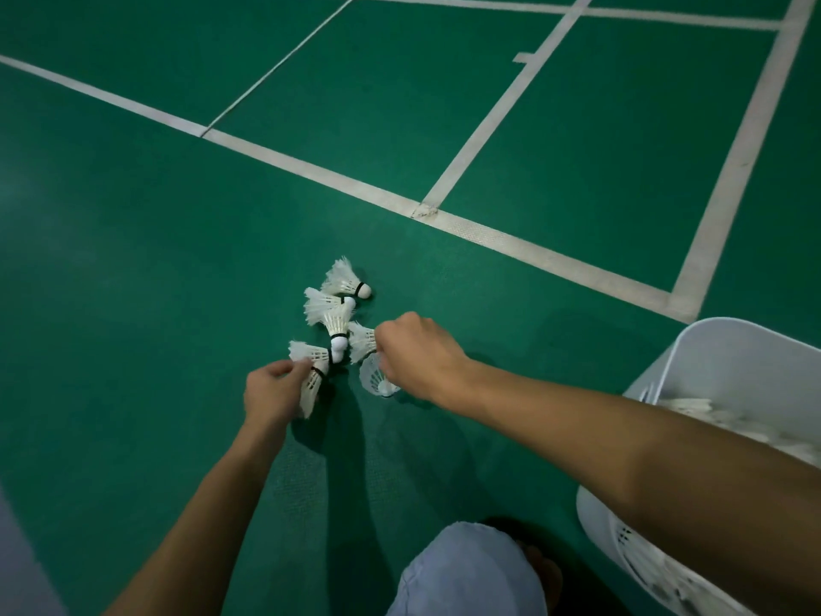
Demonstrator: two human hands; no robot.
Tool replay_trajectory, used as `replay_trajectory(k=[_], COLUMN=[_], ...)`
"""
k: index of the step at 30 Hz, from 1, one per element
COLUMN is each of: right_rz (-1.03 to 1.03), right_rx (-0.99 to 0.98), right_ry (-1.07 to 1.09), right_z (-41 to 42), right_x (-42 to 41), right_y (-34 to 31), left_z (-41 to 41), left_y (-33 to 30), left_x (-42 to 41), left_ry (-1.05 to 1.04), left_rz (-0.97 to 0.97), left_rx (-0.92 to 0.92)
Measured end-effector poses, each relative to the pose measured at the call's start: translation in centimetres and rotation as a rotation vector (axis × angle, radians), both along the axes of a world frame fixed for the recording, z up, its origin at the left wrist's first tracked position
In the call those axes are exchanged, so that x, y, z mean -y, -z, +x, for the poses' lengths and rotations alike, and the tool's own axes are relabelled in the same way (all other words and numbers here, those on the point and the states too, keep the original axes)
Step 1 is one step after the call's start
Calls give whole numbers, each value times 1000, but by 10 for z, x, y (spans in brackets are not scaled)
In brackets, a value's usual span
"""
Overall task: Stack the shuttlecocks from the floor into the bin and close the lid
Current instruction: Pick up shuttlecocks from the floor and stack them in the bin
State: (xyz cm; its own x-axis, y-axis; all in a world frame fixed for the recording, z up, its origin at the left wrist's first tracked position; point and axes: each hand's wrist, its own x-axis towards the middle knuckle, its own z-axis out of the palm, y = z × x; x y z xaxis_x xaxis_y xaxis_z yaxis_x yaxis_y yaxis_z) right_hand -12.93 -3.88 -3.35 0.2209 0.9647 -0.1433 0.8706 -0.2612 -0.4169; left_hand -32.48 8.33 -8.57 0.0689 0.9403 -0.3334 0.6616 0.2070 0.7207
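Several white feather shuttlecocks (344, 281) lie in a small cluster on the green court floor in the middle of the view. My left hand (273, 393) is closed on a short stack of shuttlecocks (313, 375) at the cluster's near left. My right hand (417, 355) is closed on one shuttlecock (362, 342) at the cluster's right, with another shuttlecock (377, 380) lying just below it. The white plastic bin (728, 349) stands open at the right edge, partly behind my right forearm, with several shuttlecocks (693, 406) inside. No lid is in view.
White court lines (311, 171) cross the green floor beyond the cluster. My knee in pale cloth (471, 571) is at the bottom centre, between my arms. A grey strip (17, 557) runs along the bottom left corner.
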Motion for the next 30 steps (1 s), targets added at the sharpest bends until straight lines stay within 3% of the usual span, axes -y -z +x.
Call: replay_trajectory(k=[5, 10, 16, 21, 25, 30], right_rz=[84, 248, 450, 547, 571, 531], right_rx=[-138, -352, -773, -966, -931, -593], right_ry=[126, 283, 519, 739, 818, 944], right_z=[9, 18, 41, 63, 60, 50], right_x=[21, 71, 160, 250, 317, 365], right_y=[-22, -67, -112, -138, -141, -113], left_z=[-3, 24, 82, 129, 147, 162], left_y=[-28, -72, -123, -155, -168, -172], left_x=[34, 76, 134, 190, 214, 246], left_ry=[86, 226, 480, 679, 853, 993], left_rz=[254, 390, 499, 566, 639, 696], left_rx=[-73, 92, 241, 363, 393, 403])
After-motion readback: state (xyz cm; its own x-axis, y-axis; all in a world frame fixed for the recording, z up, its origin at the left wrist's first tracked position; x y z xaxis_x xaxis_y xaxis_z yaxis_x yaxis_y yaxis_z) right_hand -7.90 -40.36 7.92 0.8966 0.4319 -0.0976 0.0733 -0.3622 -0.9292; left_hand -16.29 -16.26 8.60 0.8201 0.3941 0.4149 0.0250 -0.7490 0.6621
